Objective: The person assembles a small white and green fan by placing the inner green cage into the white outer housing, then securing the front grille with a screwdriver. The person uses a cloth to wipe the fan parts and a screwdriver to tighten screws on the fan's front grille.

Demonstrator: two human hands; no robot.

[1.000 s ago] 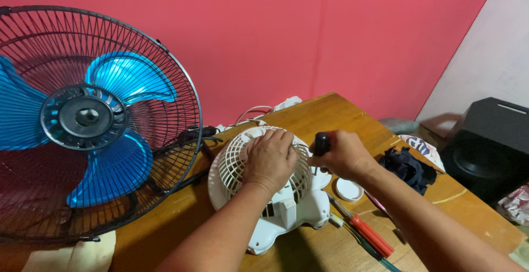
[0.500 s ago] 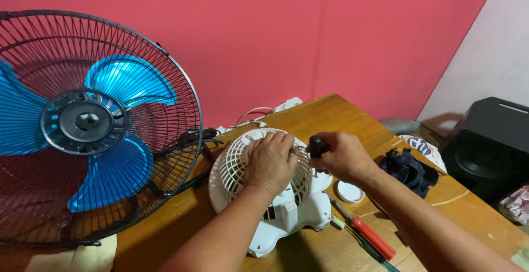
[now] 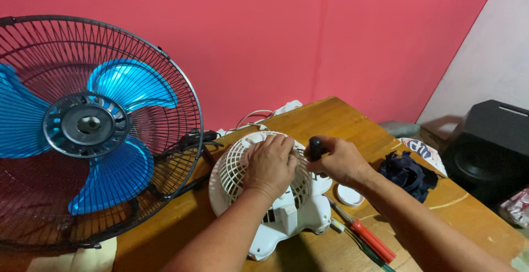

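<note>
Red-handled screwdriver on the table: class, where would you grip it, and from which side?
Grip the red handle from above. The red-handled screwdriver lies flat on the wooden table, its metal shaft pointing toward the white fan housing, so the handle end is probably freest.

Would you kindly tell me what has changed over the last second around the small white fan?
The right hand, gripping a black-handled tool, has shifted slightly left and down, bringing the handle closer to the grille of the small white fan. The left hand stays pressed flat on that grille. The red-handled screwdriver, white cap, dark cloth and big blue-bladed fan lie as before.
</note>
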